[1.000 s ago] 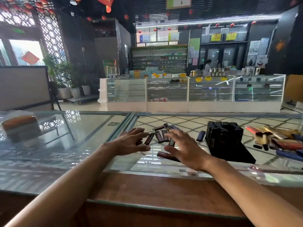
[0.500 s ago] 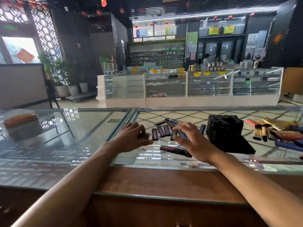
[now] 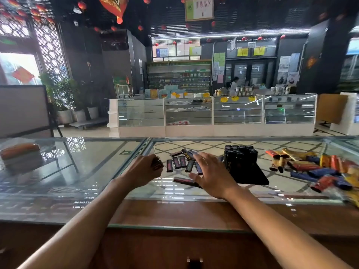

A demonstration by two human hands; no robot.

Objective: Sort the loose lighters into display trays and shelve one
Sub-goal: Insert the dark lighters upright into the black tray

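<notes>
- Nearest the camera runs the wooden edge [image 3: 174,212] of the counter, and both bare forearms cross it onto the glass counter top [image 3: 77,171].
- The left hand [image 3: 144,172] is curled shut around a dark lighter [image 3: 157,164], whose end shows past the fingers; it looks like a holding grip, perhaps to collect lighters before they go into a tray.
- The right hand [image 3: 210,175] is spread flat, fingers apart and gripping nothing, over the near edge of the loose pile, probably to rake or pick the next piece. The two hands are apart, one at each side of the pile.
- One loose lighter [image 3: 184,181] lies on its side just in front of the right hand's thumb.
- The loose dark lighters [image 3: 179,162] lie flat between the hands, some side by side, others askew behind them.
- Just right of that hand stands the black display tray [image 3: 248,173], with upright dark lighters [image 3: 240,154] packed at its far end and its near part bare; the bare part seems to be where the loose ones belong.
- Farther right, well apart, is a heap of coloured lighters [image 3: 318,167] in red, blue and gold, unsorted.
- At the far left of the glass sits an orange-topped box [image 3: 20,152], blurred.
- Across the aisle stands a row of glass showcases [image 3: 213,113]; which shelf will take the tray cannot be told.
</notes>
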